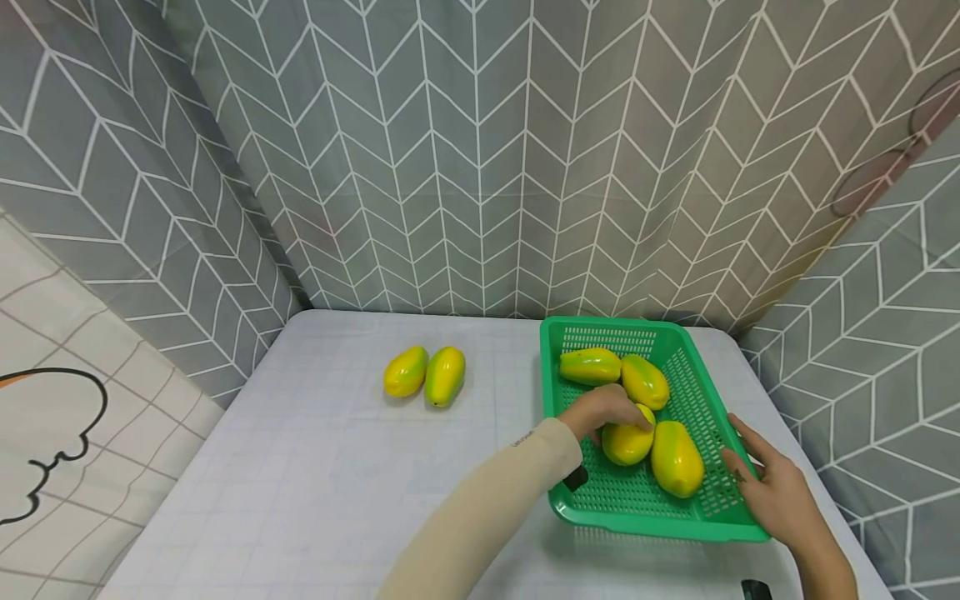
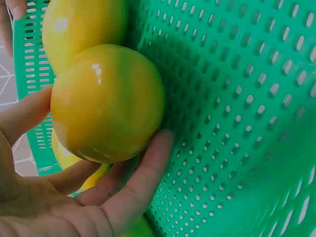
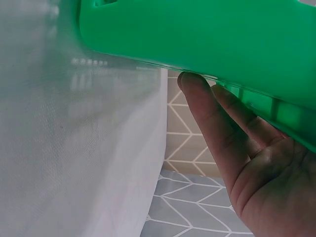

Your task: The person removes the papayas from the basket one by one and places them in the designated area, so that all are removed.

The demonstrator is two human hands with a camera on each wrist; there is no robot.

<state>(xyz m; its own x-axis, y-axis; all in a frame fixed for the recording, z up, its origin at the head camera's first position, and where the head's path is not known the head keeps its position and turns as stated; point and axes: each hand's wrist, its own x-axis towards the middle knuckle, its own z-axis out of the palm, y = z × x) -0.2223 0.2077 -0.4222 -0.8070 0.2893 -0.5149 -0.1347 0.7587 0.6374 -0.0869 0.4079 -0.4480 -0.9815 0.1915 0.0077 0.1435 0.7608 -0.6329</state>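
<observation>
"Cream sleeve (image 1: 487, 508) nearest; its hand?"
"Left hand (image 1: 609, 407), fingers curled round a yellow fruit (image 2: 108, 103) in the green basket (image 1: 551, 375)."
"Around?"
"White tabletop (image 1: 300, 467), chevron curtain (image 1: 450, 167) behind. Right hand (image 1: 776, 487) touches the basket; whether gripping, I can't tell."

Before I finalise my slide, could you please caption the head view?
Left hand grips a yellow fruit inside a green basket held by the right hand.

The left fingers (image 1: 628, 409) partly hide the yellow fruit (image 1: 630, 447) beneath, while the sleeve lettering (image 1: 522, 437) behind them is illegibly small.
</observation>
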